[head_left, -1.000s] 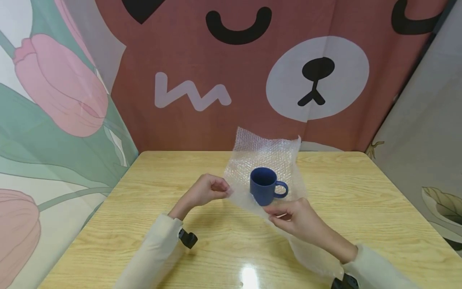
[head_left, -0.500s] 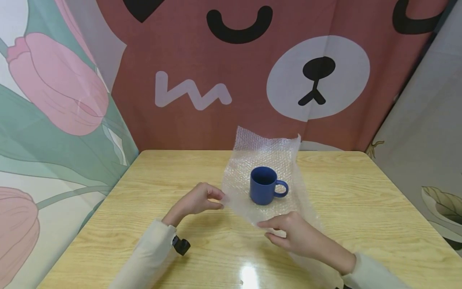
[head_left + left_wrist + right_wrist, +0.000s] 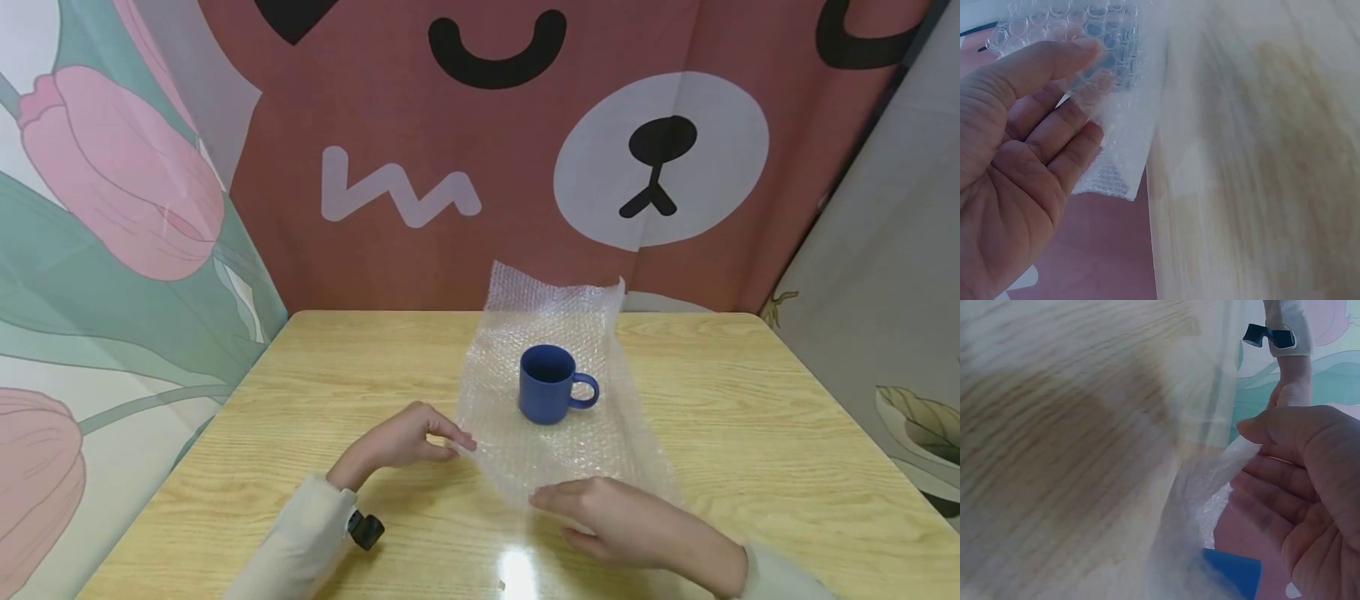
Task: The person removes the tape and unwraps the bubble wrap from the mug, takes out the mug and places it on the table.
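Note:
A blue mug [image 3: 543, 396] stands upright on a sheet of clear bubble wrap [image 3: 525, 454], its handle facing right. At the sheet's near left edge my left hand [image 3: 405, 437] holds the wrap loosely. In the left wrist view the wrap [image 3: 1119, 69] passes between thumb and curved fingers. My right hand [image 3: 618, 517] lies over the sheet's near edge, its fingers fairly straight and touching the wrap, the thumb apart. Part of the near right wrap is hidden under this hand. The mug [image 3: 1238, 572] shows only partly in the right wrist view.
Beneath everything is a wood-grain table [image 3: 360, 358]. A red-brown printed cloth [image 3: 375, 267] hangs behind its far edge, and a floral cloth [image 3: 127, 325] hangs at the left. The wrap's far end curls up against the back cloth.
Both hands have moved nearer the body. The wrap's near edge has come down away from the mug's base and now lies flatter, uncovering the mug fully. The mug has stayed put.

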`<act>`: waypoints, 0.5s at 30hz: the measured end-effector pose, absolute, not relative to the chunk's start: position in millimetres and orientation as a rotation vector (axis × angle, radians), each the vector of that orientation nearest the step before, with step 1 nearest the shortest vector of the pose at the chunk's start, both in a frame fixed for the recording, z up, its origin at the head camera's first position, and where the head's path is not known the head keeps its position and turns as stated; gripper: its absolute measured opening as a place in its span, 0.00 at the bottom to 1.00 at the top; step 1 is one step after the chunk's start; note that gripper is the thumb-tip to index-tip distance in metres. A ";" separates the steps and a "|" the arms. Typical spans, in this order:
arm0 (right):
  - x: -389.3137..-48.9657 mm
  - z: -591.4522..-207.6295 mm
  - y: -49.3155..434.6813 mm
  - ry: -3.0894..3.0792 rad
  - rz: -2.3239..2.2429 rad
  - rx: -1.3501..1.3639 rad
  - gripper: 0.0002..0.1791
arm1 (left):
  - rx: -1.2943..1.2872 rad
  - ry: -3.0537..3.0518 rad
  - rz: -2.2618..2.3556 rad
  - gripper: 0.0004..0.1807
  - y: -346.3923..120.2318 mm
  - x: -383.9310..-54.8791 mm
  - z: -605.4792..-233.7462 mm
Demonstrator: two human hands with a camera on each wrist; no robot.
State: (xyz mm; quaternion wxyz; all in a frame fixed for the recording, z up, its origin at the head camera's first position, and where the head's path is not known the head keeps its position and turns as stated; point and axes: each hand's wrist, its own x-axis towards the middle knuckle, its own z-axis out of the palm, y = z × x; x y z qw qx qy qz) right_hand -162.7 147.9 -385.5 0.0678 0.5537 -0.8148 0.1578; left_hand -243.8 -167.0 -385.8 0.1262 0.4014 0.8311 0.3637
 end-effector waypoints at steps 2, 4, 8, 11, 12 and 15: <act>-161.8 -387.9 148.9 -2.453 0.443 1.673 0.24 | 1.149 2.408 1.044 0.12 -167.8 -241.9 -387.1; -161.1 -390.9 150.0 -2.448 0.409 1.670 0.25 | 1.144 2.405 1.015 0.13 -168.1 -239.8 -388.4; -160.2 -397.6 152.2 -2.439 0.342 1.657 0.27 | 1.191 2.437 0.899 0.16 -167.4 -234.8 -389.7; -159.9 -402.1 153.7 -2.429 0.300 1.651 0.28 | 1.224 2.470 0.783 0.19 -165.7 -230.5 -389.5; -159.8 -403.4 154.2 -2.424 0.293 1.651 0.28 | 1.229 2.478 0.747 0.20 -165.1 -229.2 -389.5; -159.6 -407.0 155.1 -2.410 0.271 1.656 0.28 | 1.227 2.491 0.658 0.23 -163.4 -225.6 -389.9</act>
